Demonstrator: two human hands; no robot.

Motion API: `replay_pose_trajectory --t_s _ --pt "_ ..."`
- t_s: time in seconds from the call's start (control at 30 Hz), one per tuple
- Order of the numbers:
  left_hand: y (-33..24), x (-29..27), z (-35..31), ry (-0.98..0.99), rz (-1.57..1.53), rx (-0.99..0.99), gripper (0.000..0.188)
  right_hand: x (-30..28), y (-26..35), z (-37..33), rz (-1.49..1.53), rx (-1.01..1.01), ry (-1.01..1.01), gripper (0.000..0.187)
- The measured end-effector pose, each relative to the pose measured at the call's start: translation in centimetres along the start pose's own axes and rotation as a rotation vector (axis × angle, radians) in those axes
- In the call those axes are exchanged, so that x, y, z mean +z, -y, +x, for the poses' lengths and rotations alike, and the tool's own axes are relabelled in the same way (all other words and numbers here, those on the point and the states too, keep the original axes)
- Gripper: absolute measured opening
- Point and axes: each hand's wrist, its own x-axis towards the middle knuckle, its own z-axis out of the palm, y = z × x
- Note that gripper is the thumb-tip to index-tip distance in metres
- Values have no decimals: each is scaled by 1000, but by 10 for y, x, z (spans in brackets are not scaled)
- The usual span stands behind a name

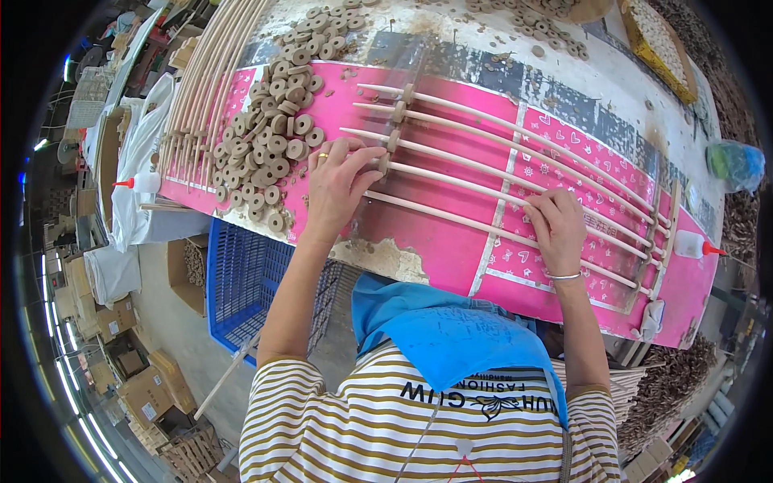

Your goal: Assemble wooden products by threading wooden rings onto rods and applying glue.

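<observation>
Several pale wooden rods (467, 147) lie side by side across the pink-covered table (439, 241). Small round wooden discs with center holes sit on the rods near their left ends, such as the disc (394, 138). My left hand (334, 189), with a ring on one finger, is closed in a pinch on a wooden disc (383, 163) at the left end of one rod. My right hand (561, 229) pinches that same rod (459, 183) farther along. Left of my left hand spreads a heap of loose discs (270, 137).
More rods (213, 72) lean at the far left. White bottles with red caps stand at the left (145, 183) and right (694, 245). A blue plastic crate (229, 278) sits below the table's front edge. A yellow-edged tray (668, 56) lies at the far right.
</observation>
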Motion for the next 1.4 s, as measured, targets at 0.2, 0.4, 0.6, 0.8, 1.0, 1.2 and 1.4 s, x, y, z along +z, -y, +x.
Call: replay_pose_trajectory --t_s 0.2,0.4,0.6,0.8,1.0,1.2,1.4 --pt "20 -7 0 -44 -61 -114 42 -1 1 1 -11 -1 -66 21" --pt "69 -30 7 -70 352 -78 49 -16 5 -13 55 30 -121 24" --pt "81 -26 16 63 430 -92 44 -11 23 -30 96 -28 90 23" --pt "57 -35 5 -103 39 -146 32 -2 25 -31 131 -17 91 17" --pt "43 -45 -28 -28 -455 -453 35 3 23 -27 177 31 53 14" --pt "38 -43 -47 -170 -864 -614 33 -3 24 -24 190 5 15 16" --pt "32 -41 -49 -103 -1052 -768 35 -6 30 -28 336 86 27 15"
